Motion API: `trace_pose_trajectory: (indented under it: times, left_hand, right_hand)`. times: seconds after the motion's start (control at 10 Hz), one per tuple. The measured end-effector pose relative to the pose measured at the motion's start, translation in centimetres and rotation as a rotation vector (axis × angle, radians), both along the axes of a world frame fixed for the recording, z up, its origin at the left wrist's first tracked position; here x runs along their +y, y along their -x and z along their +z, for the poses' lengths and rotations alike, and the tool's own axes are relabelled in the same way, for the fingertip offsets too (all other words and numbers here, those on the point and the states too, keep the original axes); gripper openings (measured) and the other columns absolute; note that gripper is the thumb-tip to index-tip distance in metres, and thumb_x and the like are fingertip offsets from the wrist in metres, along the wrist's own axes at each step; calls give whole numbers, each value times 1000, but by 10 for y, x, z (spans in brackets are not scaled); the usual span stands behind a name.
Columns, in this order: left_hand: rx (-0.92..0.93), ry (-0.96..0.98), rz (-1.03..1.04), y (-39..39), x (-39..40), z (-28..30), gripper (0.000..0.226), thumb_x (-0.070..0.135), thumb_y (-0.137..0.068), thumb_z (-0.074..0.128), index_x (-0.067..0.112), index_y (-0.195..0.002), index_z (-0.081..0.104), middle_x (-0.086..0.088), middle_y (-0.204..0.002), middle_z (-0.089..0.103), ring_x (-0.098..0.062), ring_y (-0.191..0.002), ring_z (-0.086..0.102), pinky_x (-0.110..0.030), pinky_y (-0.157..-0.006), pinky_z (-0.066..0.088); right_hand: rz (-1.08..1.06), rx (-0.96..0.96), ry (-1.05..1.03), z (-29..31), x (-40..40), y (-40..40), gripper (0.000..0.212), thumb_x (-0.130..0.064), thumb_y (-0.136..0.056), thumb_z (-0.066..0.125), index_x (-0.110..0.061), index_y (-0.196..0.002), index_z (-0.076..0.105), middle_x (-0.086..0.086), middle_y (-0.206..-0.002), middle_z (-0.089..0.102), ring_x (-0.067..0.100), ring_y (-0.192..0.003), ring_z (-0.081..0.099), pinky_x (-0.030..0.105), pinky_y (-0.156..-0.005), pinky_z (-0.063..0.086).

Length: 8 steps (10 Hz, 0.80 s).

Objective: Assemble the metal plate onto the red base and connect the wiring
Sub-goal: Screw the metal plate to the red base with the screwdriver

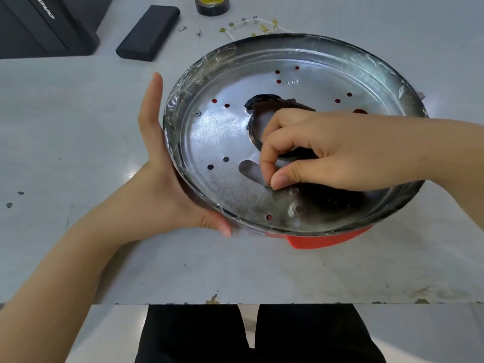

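Observation:
A round metal plate [230,142] with several small holes and a large centre opening lies on the red base [324,241], of which only a strip shows below the plate's near rim. My left hand [159,179] cups the plate's left rim, fingers straight along it and thumb under the near edge. My right hand [301,153] reaches in from the right and pinches something tiny between thumb and forefinger against the plate floor, next to an oval slot [250,171]. What it pinches is too small to tell.
Behind the plate on the grey table [65,127] lie a white wire with brass terminals [251,26], small loose screws [182,28], a black tape roll [212,5], a black block [149,32] and a black box [39,24]. The table edge runs near my legs.

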State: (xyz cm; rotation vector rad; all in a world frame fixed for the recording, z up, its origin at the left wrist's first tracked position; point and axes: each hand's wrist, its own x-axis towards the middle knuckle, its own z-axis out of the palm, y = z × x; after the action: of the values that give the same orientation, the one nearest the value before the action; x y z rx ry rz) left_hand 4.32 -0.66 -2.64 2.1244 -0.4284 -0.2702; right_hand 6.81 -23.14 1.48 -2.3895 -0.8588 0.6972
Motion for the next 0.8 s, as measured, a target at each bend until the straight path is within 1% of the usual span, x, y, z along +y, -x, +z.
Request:
trace_pose_trajectory:
  times: [0.1, 0.2, 0.3, 0.4, 0.5, 0.6, 0.7, 0.8]
  left_hand:
    - [31, 48, 19, 3, -2, -1, 126, 100, -16, 55, 56, -117, -5, -15, -158, 22, -28, -146, 26, -52, -116, 27]
    - [13, 5, 37, 1, -3, -3, 121, 101, -16, 53, 55, -114, -1, -17, -158, 23, -31, -146, 27, -53, -116, 28]
    - [18, 9, 20, 0, -2, -6, 115, 101, -19, 53, 65, -112, -4, -16, -157, 26, -31, -144, 30, -54, -114, 30]
    - [-7, 13, 2, -2, -1, -10, 100, 99, -24, 56, 86, -100, -8, -13, -155, 30, -29, -142, 34, -53, -112, 33]
    - [-6, 21, 17, -3, 1, -14, 100, 99, -25, 57, 88, -103, -3, -13, -152, 36, -30, -139, 39, -55, -110, 36]
    - [13, -12, 32, -5, 1, -17, 122, 98, -25, 57, 55, -127, 9, -19, -145, 43, -37, -132, 46, -60, -104, 40]
    - [11, -31, 38, -7, 4, -21, 124, 97, -25, 60, 45, -121, 2, -19, -143, 44, -39, -130, 47, -61, -103, 41]
    - [8, -30, 58, -9, 5, -25, 123, 95, -25, 62, 51, -120, -2, -16, -147, 40, -36, -133, 44, -58, -105, 40]
  right_hand:
    - [-23, -18, -5, -1, 1, 1, 19, -55, -70, 50, -44, -81, 62, -23, -102, 48, -8, -98, 47, 16, -88, 34]
    - [-43, -34, -5, 1, 1, 2, 20, -54, -69, 50, -42, -79, 63, -19, -100, 51, -4, -94, 48, 19, -88, 34]
    - [-53, -31, -2, 2, 2, 3, 20, -53, -69, 50, -41, -78, 63, -18, -98, 55, -1, -92, 53, 28, -91, 39]
    - [-63, -8, -14, 2, 4, 2, 17, -51, -71, 49, -42, -78, 61, -23, -89, 62, -1, -86, 58, 23, -83, 43]
    - [-68, 21, -54, 4, 4, 2, 10, -47, -77, 51, -41, -77, 59, -31, -80, 63, -4, -76, 59, 11, -71, 41]
    - [-29, 72, -57, 7, 3, 6, 11, -48, -75, 54, -40, -76, 61, -17, -83, 65, -1, -71, 58, 14, -69, 43]
    - [47, 125, -8, 8, 7, 8, 18, -52, -70, 52, -39, -75, 62, 17, -88, 62, 26, -75, 58, 43, -77, 47]
    - [57, 143, 13, 9, 10, 7, 17, -54, -70, 51, -40, -74, 62, 22, -89, 61, 36, -86, 58, 55, -79, 45]
